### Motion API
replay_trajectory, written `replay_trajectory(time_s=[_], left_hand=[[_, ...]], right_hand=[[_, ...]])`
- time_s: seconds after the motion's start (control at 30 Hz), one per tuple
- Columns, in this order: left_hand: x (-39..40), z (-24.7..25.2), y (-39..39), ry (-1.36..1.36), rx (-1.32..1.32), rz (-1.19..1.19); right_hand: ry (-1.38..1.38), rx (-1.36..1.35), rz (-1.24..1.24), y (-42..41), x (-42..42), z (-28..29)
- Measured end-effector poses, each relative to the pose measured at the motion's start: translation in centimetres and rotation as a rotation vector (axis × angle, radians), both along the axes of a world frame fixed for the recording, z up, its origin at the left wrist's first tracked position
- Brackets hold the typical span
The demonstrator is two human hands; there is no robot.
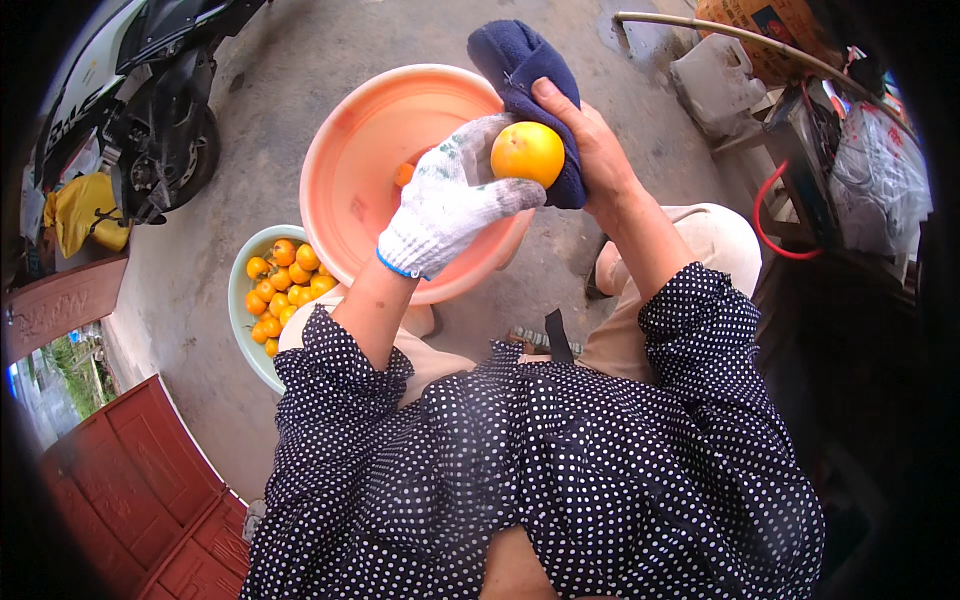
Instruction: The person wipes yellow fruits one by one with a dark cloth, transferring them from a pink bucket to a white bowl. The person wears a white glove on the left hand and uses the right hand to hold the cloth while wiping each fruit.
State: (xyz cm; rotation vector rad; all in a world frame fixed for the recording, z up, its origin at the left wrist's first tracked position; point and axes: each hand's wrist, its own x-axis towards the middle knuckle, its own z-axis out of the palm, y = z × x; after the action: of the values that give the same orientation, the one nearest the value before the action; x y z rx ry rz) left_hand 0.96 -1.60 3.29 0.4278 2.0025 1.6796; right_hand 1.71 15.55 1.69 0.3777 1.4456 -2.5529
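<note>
A smooth yellow-orange persimmon [527,154] sits in my left hand [457,191], which wears a white knit work glove with dark-stained fingertips and a blue cuff edge. My right hand [596,146] is bare and grips a folded navy-blue cloth [525,64], which lies against the fruit's right side. Both hands are raised over the right side of a large orange plastic basin [352,142]. Inside the basin, part of an orange fruit [405,174] shows beside the glove; my left hand hides what lies behind it.
On the concrete floor at left, a pale green basin [241,330] holds several small orange persimmons [281,279]. A motorcycle [161,142] stands upper left, near a red panelled door [127,472]. At right are a translucent plastic jug [718,84], a red hose [765,217] and a long pole [750,39].
</note>
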Motion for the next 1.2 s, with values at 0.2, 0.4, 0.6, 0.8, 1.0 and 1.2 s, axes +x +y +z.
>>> replay_trajectory(time_s=[0.2, 0.4, 0.6, 0.8, 1.0, 1.2], left_hand=[[-0.7, 1.5, -0.5, -0.066, -0.013, 0.016], [-0.2, 1.1, -0.7, 0.17, -0.252, -0.07], [0.5, -0.3, -1.0, -0.073, 0.092, -0.014], [-0.8, -0.3, -0.4, -0.083, 0.206, 0.187], [0.5, -0.9, 1.3, -0.035, 0.233, 0.268], [0.3, -1.2, 2.1, 0.002, 0.187, 0.275]], right_hand=[[0.368, 0.134, 0.015, 0.4, 0.4, 0.5], [0.173, 0.139, 0.144, 0.5, 0.6, 1.2], [-0.075, 0.031, 0.139, 0.1, 0.6, -0.3], [0.006, -0.28, -0.082, -0.6, 0.2, -0.9], [0.086, -0.16, -0.265, -1.2, 0.2, -1.1], [0.223, 0.053, -0.345, -2.6, 0.7, -1.6]])
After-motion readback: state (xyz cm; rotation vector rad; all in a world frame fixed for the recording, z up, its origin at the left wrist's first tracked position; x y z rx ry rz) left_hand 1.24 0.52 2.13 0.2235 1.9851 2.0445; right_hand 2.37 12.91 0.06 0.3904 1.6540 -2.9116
